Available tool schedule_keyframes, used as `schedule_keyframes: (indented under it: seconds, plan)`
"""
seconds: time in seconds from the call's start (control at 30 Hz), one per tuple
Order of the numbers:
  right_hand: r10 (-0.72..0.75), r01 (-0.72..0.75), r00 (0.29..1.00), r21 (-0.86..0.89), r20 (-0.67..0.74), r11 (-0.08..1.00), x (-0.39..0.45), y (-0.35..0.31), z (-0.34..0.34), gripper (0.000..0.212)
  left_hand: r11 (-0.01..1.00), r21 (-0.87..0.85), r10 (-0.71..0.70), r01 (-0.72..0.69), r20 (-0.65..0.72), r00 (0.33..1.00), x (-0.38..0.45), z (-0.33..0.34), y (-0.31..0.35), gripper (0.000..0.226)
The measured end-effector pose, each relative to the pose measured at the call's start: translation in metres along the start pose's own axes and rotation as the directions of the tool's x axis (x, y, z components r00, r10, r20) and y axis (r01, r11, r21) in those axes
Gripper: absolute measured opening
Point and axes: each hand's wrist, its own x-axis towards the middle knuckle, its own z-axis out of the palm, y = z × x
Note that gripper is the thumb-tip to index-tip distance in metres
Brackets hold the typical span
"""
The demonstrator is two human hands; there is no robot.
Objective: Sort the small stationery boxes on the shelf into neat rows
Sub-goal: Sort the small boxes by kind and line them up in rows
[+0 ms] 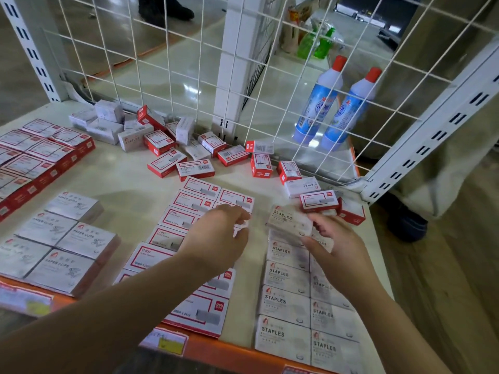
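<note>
Right hand (pixel 337 247) pinching a white staples box (pixel 290 221), lifted just above the far end of the white row (pixel 286 303) on the shelf (pixel 129 190). Left hand (pixel 218 236) loosely curled, fingertips resting on the red-framed row (pixel 189 211). Loose boxes (pixel 167 147) jumbled along the wire grid (pixel 189 63). Paper-clip boxes (pixel 62 244) at left. Two bottles (pixel 332 103) behind the grid.

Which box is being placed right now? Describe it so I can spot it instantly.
Find the two-column block of white STAPLES boxes at the shelf's front right. At its far end, the right hand grips one white STAPLES box. Unlike its flat neighbours, it is tilted, not yet seated.
</note>
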Motion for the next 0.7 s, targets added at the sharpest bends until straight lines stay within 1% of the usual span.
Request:
schedule_keyframes:
  seconds: [0.07,0.13,0.23,0.43,0.53,0.6,0.7]
  plan:
    - [0.058,-0.058,0.998,-0.017,0.01,0.998,-0.001,0.012,-0.002,0.043,0.997,0.058,0.045,-0.046,0.012,0.999,0.003,0.005,0.004,0.032]
    - [0.115,-0.115,0.993,-0.027,0.027,0.993,-0.001,0.022,-0.002,0.045,0.987,0.126,0.088,-0.094,0.051,0.995,0.007,0.01,0.008,0.034]
    - [0.16,-0.158,0.985,-0.029,0.064,0.987,0.004,0.031,-0.003,0.044,0.959,0.224,0.153,-0.176,0.116,0.981,0.014,0.019,0.013,0.036]
    - [0.142,-0.139,0.987,-0.045,0.068,0.989,0.023,0.04,-0.002,0.027,0.877,0.366,0.244,-0.312,0.22,0.944,0.023,0.039,0.021,0.034]
    - [0.124,-0.12,0.99,-0.048,0.072,0.992,0.03,0.046,0.004,0.022,0.852,0.391,0.267,-0.348,0.247,0.932,0.027,0.046,0.02,0.034]
    - [0.135,-0.131,0.988,-0.049,0.075,0.99,0.036,0.051,0.007,0.022,0.842,0.403,0.272,-0.358,0.256,0.928,0.029,0.048,0.02,0.034]
    - [0.146,-0.141,0.986,-0.063,0.082,0.988,0.044,0.054,0.008,0.026,0.852,0.395,0.252,-0.343,0.265,0.931,0.033,0.049,0.021,0.035]
